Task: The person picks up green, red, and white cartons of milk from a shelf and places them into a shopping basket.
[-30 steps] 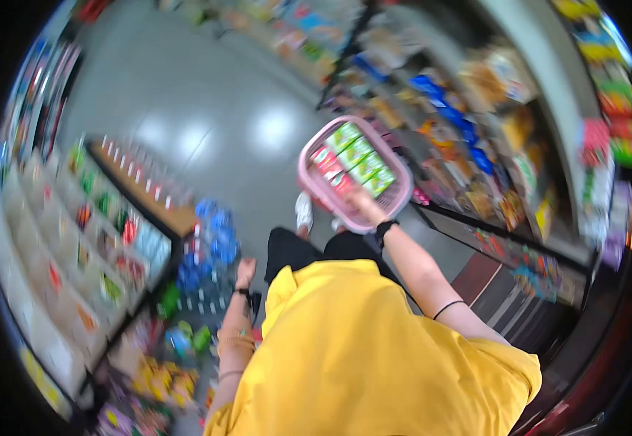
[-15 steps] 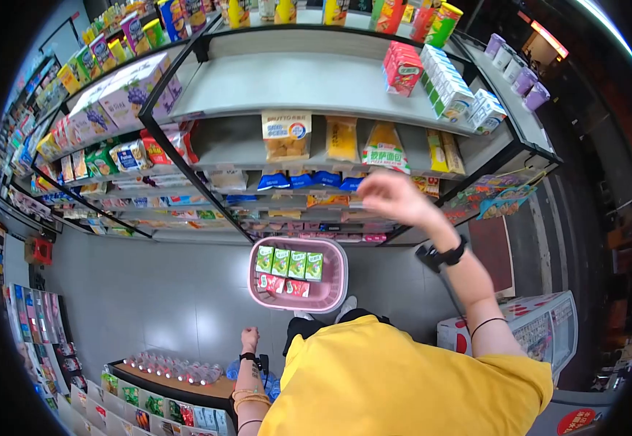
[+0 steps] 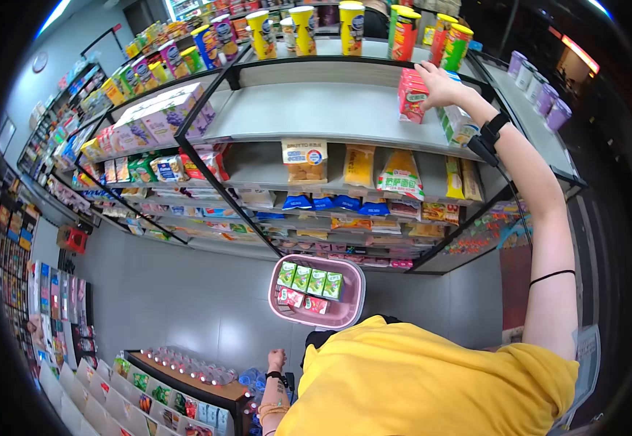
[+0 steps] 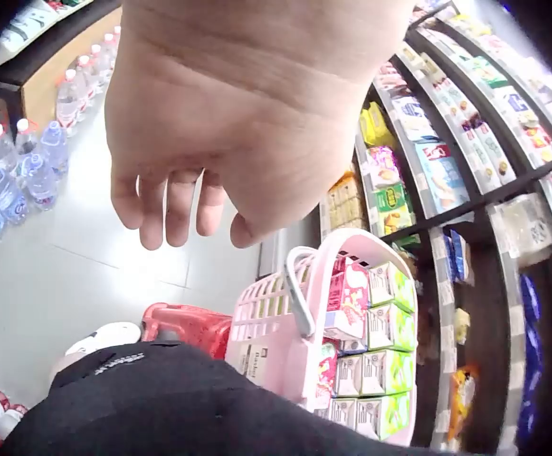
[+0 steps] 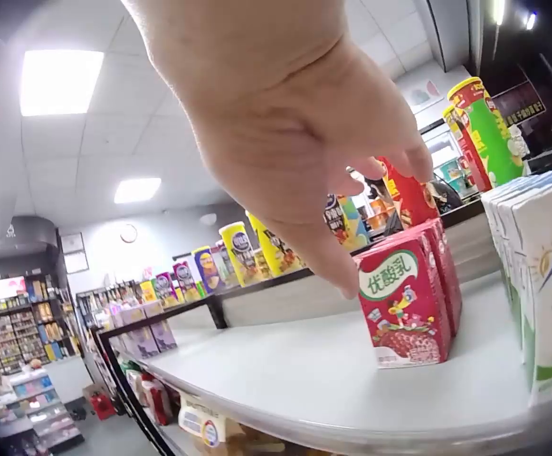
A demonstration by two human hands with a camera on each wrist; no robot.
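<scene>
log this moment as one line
right hand: open, at red cartons on shelf | left hand: empty, hanging | pink basket: green cartons, red ones inside

Looks like smooth, lightly shiny plastic on the pink basket [image 3: 352, 291] and smooth, glossy coated card on the red cartons [image 5: 404, 309]. Seems smooth, painted metal on the pale shelf [image 5: 285, 366] and its black frame [image 3: 216, 182]. Shows soft, matt cloth on the yellow shirt [image 3: 432, 370], polished tile on the grey floor [image 3: 185, 291], and clear, shiny plastic on the bottles [image 4: 40, 180].
</scene>
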